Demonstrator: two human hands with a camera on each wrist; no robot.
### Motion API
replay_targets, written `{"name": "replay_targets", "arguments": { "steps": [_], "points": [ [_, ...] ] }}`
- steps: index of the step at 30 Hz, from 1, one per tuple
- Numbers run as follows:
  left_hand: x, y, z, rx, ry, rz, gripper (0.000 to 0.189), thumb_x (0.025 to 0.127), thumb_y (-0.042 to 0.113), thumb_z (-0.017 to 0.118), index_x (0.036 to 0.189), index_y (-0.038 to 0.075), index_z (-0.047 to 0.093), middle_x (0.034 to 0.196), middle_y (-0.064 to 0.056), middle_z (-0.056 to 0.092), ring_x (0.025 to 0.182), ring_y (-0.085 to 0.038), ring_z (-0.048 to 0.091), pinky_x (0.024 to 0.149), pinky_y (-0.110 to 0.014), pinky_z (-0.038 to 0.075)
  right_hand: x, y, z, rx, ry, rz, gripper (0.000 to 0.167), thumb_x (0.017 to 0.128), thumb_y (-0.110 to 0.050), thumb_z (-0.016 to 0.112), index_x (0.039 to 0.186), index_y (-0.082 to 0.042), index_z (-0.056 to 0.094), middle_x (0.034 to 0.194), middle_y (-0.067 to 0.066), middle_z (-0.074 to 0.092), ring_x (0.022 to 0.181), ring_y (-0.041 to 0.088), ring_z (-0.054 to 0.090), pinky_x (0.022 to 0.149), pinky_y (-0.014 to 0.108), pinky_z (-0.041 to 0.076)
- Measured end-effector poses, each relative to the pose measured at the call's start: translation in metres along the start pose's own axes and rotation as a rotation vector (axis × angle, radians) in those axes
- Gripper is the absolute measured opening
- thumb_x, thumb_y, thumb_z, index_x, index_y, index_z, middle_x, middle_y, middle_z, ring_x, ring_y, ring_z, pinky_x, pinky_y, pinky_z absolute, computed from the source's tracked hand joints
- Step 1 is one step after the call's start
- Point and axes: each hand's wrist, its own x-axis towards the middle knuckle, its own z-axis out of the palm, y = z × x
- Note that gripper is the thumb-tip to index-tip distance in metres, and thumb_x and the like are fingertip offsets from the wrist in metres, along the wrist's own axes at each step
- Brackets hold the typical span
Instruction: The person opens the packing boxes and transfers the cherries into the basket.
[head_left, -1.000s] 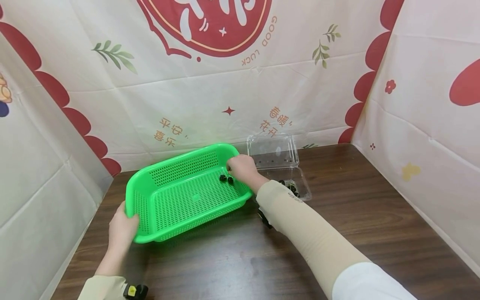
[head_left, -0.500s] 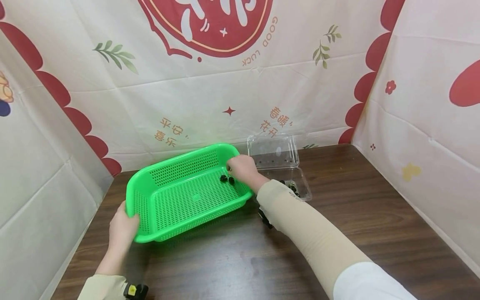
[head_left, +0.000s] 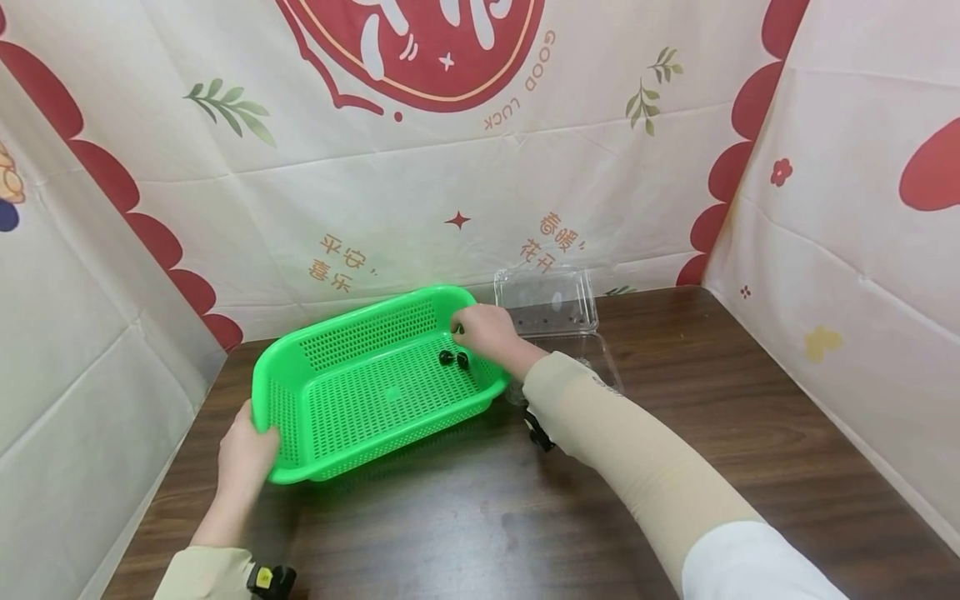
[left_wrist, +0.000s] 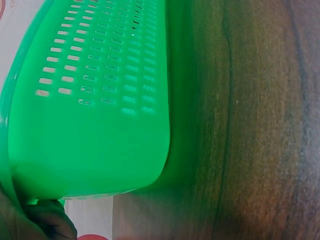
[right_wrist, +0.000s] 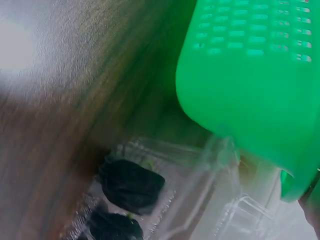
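A green perforated plastic basket lies at a slant on the table. My left hand grips its left end, with the thumb over the rim; the left wrist view shows curled fingers below that corner. At the opposite end my right hand bends over the rim and grips it, its fingertips mostly hidden. In the right wrist view only a sliver of this hand shows at the right edge. Two small dark round pieces lie on the basket floor near the right hand.
A clear plastic clamshell box stands with its lid up beside the basket, partly behind the right sleeve. Dark, nearly black pieces with green stem bits lie in it. Brown wood tabletop runs to printed cloth walls.
My right wrist has bent slightly upward, and the forearm has swung a little to the right, covering the pieces in the clamshell. The left hand and basket are nearly unmoved.
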Motion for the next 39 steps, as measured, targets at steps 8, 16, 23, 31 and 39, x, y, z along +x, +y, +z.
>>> {"name": "replay_targets", "arguments": {
  "steps": [8,16,23,31,39],
  "points": [
    [0.0,0.001,0.0,0.0,0.0,-0.014,0.051,0.091,0.004,0.044,0.139,-0.007,0.036,0.114,-0.033,0.055,0.096,-0.044,0.056,0.077,-0.056,0.044,-0.007,0.006,-0.013,0.017,0.047,-0.033,0.019,0.093,-0.021,0.062,0.107,-0.02,0.075,0.1,-0.006,0.071,0.083,0.013,0.065,0.064,0.031,0.049],
    [0.001,0.0,0.0,0.001,-0.007,-0.015,0.052,0.091,0.004,0.044,0.141,-0.007,0.035,0.117,-0.033,0.054,0.097,-0.045,0.056,0.079,-0.056,0.044,-0.019,0.016,-0.024,-0.034,0.102,-0.125,0.011,0.091,-0.02,0.065,0.095,-0.016,0.075,0.083,-0.005,0.07,0.064,0.01,0.054,0.061,0.028,0.044],
    [0.003,-0.002,0.0,0.0,-0.001,-0.011,0.054,0.09,0.005,0.044,0.142,-0.007,0.034,0.117,-0.033,0.054,0.097,-0.044,0.055,0.079,-0.056,0.044,-0.031,0.023,-0.033,-0.06,0.104,-0.148,0.01,0.089,-0.019,0.067,0.091,-0.017,0.077,0.077,-0.007,0.068,0.062,0.011,0.05,0.065,0.031,0.039],
    [0.003,-0.002,0.0,-0.003,-0.001,-0.009,0.055,0.09,0.006,0.043,0.143,-0.007,0.034,0.118,-0.033,0.054,0.099,-0.045,0.055,0.079,-0.056,0.044,-0.049,0.031,-0.045,-0.108,0.092,-0.17,0.012,0.087,-0.018,0.068,0.095,-0.014,0.077,0.088,-0.003,0.073,0.076,0.015,0.064,0.075,0.037,0.047],
    [0.001,0.0,0.0,0.0,0.001,-0.012,0.054,0.09,0.006,0.044,0.142,-0.006,0.034,0.12,-0.033,0.052,0.102,-0.046,0.052,0.083,-0.059,0.041,-0.068,0.045,-0.05,-0.096,0.077,-0.161,0.022,0.086,-0.016,0.068,0.065,-0.015,0.06,0.057,-0.007,0.05,0.055,0.013,0.043,0.079,0.047,0.046]
  ]
}}
